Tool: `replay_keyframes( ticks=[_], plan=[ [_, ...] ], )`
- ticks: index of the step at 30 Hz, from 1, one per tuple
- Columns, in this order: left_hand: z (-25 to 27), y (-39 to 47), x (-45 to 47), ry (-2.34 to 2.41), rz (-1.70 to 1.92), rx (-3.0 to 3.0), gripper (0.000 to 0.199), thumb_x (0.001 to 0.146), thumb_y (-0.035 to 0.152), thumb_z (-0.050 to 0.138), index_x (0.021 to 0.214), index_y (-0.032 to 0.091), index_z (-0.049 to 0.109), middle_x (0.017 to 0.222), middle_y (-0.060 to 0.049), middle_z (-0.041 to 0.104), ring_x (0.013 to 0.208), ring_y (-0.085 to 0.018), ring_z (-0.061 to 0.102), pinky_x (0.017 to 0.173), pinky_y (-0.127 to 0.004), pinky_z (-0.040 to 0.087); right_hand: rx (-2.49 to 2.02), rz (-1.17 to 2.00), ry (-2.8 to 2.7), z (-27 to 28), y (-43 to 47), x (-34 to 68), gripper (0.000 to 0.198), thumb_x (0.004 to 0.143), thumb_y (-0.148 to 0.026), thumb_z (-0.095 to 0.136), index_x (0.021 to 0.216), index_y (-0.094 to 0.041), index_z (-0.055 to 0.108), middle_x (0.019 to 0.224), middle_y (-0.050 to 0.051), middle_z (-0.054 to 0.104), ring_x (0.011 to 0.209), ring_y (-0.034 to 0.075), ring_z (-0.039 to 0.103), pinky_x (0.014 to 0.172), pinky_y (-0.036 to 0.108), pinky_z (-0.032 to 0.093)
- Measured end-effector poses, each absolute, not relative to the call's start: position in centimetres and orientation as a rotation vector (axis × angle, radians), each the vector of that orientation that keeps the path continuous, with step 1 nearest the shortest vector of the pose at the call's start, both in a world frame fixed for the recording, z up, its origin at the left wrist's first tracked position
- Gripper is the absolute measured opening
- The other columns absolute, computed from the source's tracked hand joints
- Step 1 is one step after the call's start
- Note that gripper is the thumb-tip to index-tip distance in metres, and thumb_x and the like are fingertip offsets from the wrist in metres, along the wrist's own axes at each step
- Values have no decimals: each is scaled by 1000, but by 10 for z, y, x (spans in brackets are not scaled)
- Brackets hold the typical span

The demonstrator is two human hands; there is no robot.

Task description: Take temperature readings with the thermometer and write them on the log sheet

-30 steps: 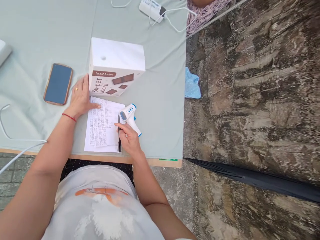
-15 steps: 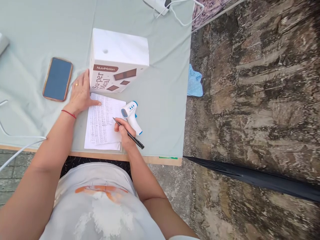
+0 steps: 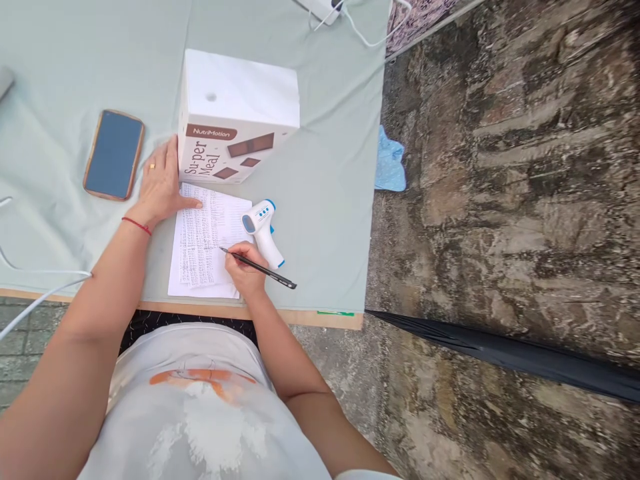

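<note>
My right hand (image 3: pixel 243 270) grips a black pen (image 3: pixel 265 269), its tip resting on a sheet of paper (image 3: pixel 203 243) covered with handwritten rows. My left hand (image 3: pixel 160 183) lies flat, fingers spread, pressing the sheet's top left corner, beside a white and brown "Su-per Meal" box (image 3: pixel 230 123). A white and blue infrared thermometer (image 3: pixel 262 230) lies on the paper's right edge, just beyond my right hand.
A phone (image 3: pixel 113 155) in a brown case lies left of my left hand on the pale green tablecloth (image 3: pixel 325 200). White cables (image 3: pixel 35 293) cross the left edge; a power strip (image 3: pixel 323 8) sits at the top. Stone ground and a blue cloth (image 3: pixel 389 167) lie to the right.
My right hand turned the pen from pointing upright along the paper's edge to a slanted writing grip, and its tip moved down onto the sheet. My left hand stayed in place.
</note>
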State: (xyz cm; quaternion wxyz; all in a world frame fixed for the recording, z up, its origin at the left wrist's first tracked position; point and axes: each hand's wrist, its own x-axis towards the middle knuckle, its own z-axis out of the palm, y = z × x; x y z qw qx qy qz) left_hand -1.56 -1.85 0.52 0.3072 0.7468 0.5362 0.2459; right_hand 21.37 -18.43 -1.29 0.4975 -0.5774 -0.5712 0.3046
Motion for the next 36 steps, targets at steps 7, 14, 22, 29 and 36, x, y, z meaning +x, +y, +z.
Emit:
replay_keyframes(
  ticks=[7, 14, 22, 29, 36],
  plan=[
    [5, -18, -15, 1433, 658, 1975, 149, 49, 76, 97, 168, 28, 21, 176, -19, 24, 164, -53, 14, 133, -77, 10, -1504, 756, -1432, -18, -185, 211, 12, 85, -33, 57, 79, -24, 62, 67, -2, 57, 58, 14, 49, 58, 29, 49],
    [6, -19, -15, 1430, 650, 1960, 147, 51, 76, 96, 168, 29, 21, 176, -18, 24, 164, -53, 13, 133, -77, 9, -1513, 771, -1509, -16, -184, 213, 10, 86, -31, 58, 81, -24, 62, 68, -2, 58, 59, 15, 51, 62, 30, 51],
    [4, -18, -16, 1408, 668, 1975, 148, 52, 78, 95, 169, 30, 18, 175, -18, 26, 164, -53, 13, 132, -78, 10, -1535, 747, -1562, -15, -183, 212, 9, 84, -27, 56, 80, -24, 64, 69, -2, 60, 61, 15, 53, 64, 30, 51],
    [6, -19, -15, 1414, 650, 1973, 149, 52, 80, 93, 170, 29, 17, 175, -19, 24, 164, -54, 13, 132, -78, 9, -1548, 732, -1557, -16, -184, 212, 8, 84, -26, 56, 79, -25, 63, 67, -2, 58, 60, 16, 52, 62, 29, 51],
    [5, -17, -15, 1414, 676, 1963, 149, 49, 80, 94, 169, 31, 20, 174, -17, 28, 164, -53, 13, 133, -77, 9, -1544, 733, -1528, -17, -184, 213, 8, 85, -28, 58, 79, -25, 61, 68, -3, 59, 60, 15, 52, 62, 30, 51]
  ],
)
